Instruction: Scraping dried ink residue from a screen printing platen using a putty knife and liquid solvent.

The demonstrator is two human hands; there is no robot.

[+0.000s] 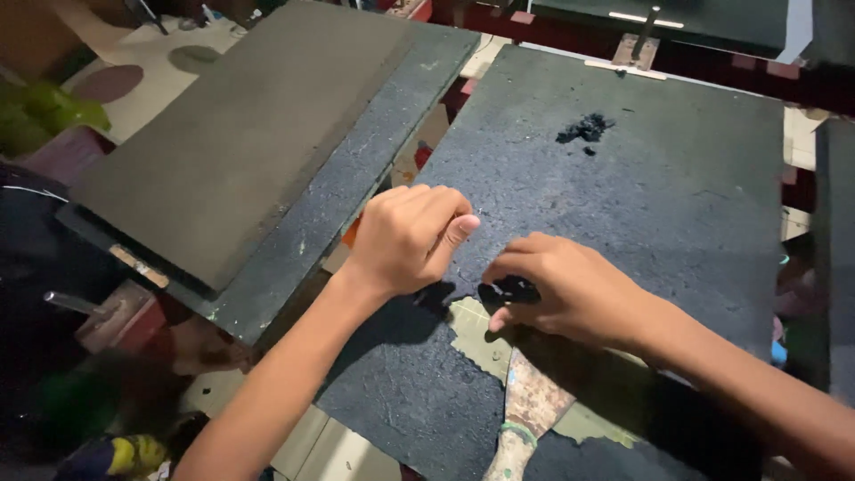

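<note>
- Big dark rough board (641,178) fills most of the view, tilted, with a second board (240,142) next to it on the left.
- Pale bare patch (476,334) where the black coating's gone, scraper (530,414) lying just below it.
- Left hand (405,236) curled in a loose fist, thumb out; can't tell if it's gripping anything.
- Right hand (570,289) knuckles up, fingers pinching a black scrap (508,289) right at the patch's edge.
- Small black blob (585,129) further up the board.
</note>
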